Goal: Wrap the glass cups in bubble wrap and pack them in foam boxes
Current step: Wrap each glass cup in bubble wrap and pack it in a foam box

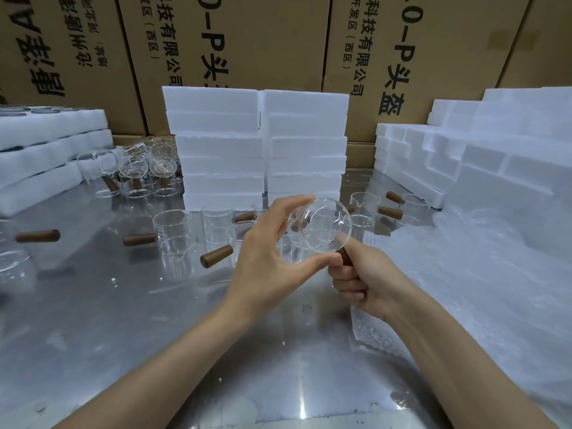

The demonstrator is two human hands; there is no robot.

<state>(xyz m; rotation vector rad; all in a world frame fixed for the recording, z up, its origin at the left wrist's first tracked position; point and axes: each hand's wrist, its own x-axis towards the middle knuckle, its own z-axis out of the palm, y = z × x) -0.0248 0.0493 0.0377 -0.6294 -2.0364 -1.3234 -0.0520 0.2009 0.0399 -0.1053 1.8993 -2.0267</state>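
A clear glass cup (326,226) with a brown wooden handle is held up above the metal table (139,320), its mouth tilted toward me. My right hand (362,274) is closed around the handle below the cup. My left hand (272,252) pinches the cup's rim between thumb and fingers. Several more glass cups with wooden handles (176,230) stand on the table behind. Bubble wrap (483,280) lies in a heap on the right. Two stacks of white foam boxes (257,150) rise at the back middle.
Foam trays (52,150) are piled at the left, with more glass cups (145,168) beside them. Foam pieces (464,153) are stacked at the right back. Printed cardboard cartons (247,41) form a wall behind everything.
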